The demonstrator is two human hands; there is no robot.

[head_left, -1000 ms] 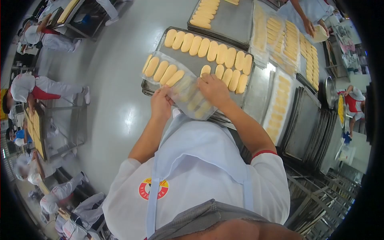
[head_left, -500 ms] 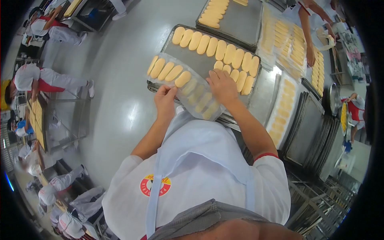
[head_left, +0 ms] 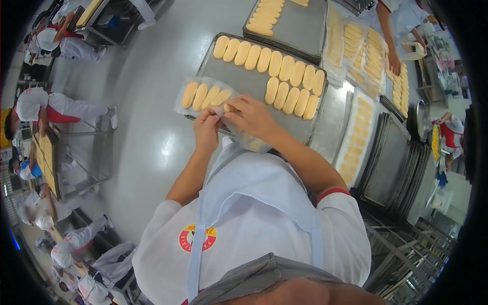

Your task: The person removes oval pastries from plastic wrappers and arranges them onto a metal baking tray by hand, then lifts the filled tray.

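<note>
A clear plastic sheet (head_left: 180,105) lies over the near left corner of a metal baking tray (head_left: 229,70), with several oval sponge biscuits (head_left: 201,95) in a row on it. Its lower part, near my apron, has paler biscuits showing through the film. My left hand (head_left: 206,130) pinches a bunched fold of the plastic. Right beside it, the fingers of my right hand (head_left: 252,118) are closed at the same fold, and a biscuit's end shows by the fingertips. Two rows of biscuits (head_left: 274,63) lie on the tray's far and right part.
Another tray (head_left: 300,30) of biscuits stands beyond. Plastic-wrapped biscuits (head_left: 363,48) and a filled pale strip (head_left: 356,142) lie on the right, beside stacked trays (head_left: 389,157). A co-worker's hand (head_left: 394,62) is at the far right; other people work on the left.
My right hand has moved left from the tray's biscuits to the plastic beside my left hand. The plastic is now bunched between both hands, and the right end of its row is covered.
</note>
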